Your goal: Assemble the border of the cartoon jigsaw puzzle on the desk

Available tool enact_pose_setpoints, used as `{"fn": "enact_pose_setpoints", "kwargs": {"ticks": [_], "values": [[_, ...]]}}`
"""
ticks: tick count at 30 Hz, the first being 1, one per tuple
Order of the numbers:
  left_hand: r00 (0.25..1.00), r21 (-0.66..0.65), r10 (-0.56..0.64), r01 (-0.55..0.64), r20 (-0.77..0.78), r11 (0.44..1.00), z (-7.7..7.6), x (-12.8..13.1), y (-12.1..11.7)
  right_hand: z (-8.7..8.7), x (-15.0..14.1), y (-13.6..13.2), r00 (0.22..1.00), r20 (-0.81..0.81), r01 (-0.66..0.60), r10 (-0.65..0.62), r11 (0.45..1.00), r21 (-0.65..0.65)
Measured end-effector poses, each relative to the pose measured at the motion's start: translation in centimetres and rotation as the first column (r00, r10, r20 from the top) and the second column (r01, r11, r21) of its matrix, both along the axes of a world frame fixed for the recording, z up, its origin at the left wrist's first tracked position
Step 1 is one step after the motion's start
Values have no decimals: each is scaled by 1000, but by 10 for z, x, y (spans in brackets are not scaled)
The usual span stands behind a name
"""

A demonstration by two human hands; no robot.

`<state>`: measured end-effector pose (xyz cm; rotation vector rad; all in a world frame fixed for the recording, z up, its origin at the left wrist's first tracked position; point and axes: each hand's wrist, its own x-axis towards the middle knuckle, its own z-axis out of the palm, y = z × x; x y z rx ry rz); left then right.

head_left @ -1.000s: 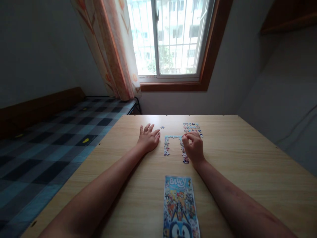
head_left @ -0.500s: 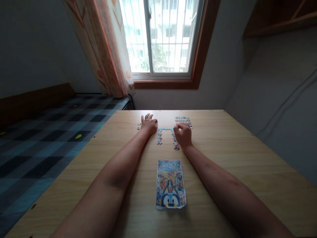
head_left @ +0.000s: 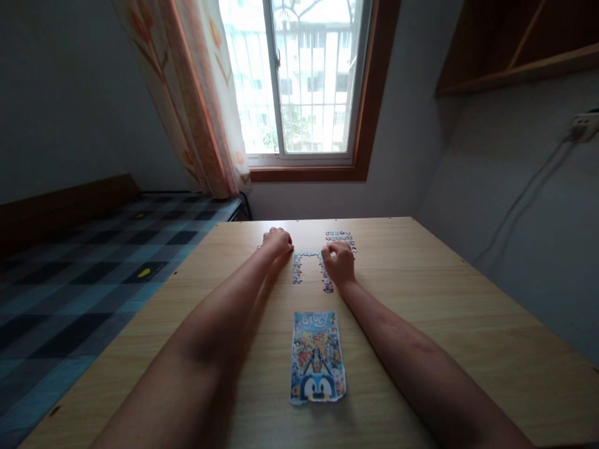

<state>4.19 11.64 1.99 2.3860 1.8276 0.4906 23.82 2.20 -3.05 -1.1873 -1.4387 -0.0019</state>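
A partly joined jigsaw border (head_left: 298, 269), an upside-down U of blue pieces, lies on the wooden table (head_left: 444, 293). My right hand (head_left: 339, 262) rests on its right arm with fingers curled in a pinch; what they hold is too small to see. My left hand (head_left: 277, 241) is curled with fingers down on the table left of the border, over a loose piece at its left edge. A heap of loose pieces (head_left: 340, 237) lies just beyond my right hand. A colourful "Bluey" picture sheet (head_left: 317, 355) lies nearer me between my forearms.
A bed with a blue and black checked cover (head_left: 93, 268) runs along the table's left side. Behind the table are a window (head_left: 299, 81) with a curtain (head_left: 196, 100), and a wall shelf (head_left: 515, 43) and socket (head_left: 583, 125) at the right.
My left hand went from flat and spread to curled, reaching farther left and away. The view pulled back and tilted up, so the picture sheet shows whole. My right hand stayed on the border.
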Motion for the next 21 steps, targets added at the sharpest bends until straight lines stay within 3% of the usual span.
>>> {"fn": "enact_pose_setpoints", "kwargs": {"ticks": [5,6,8,10,13,17,21], "values": [[965,-68,-75,95,251,993,28,-10,-7,-2,3,3,999,-36,24,-24,1000,-11],[934,-56,-84,110,349,992,32,-12,-14,-2,3,2,999,-35,19,-19,1000,-9],[767,-44,-71,128,637,991,33,-17,-32,-1,2,-1,1000,-23,-2,2,1000,1],[606,-79,-14,126,795,989,24,-21,-57,1,0,-6,999,-3,-35,35,999,12],[487,-193,108,127,866,973,-2,-22,-96,5,-2,-14,990,95,-109,104,992,55],[415,-217,157,101,896,971,-26,-22,-128,12,-3,-25,946,273,-211,175,971,110],[407,-171,118,95,906,981,-26,-21,-134,17,-6,-34,893,384,-305,236,944,129]]}}
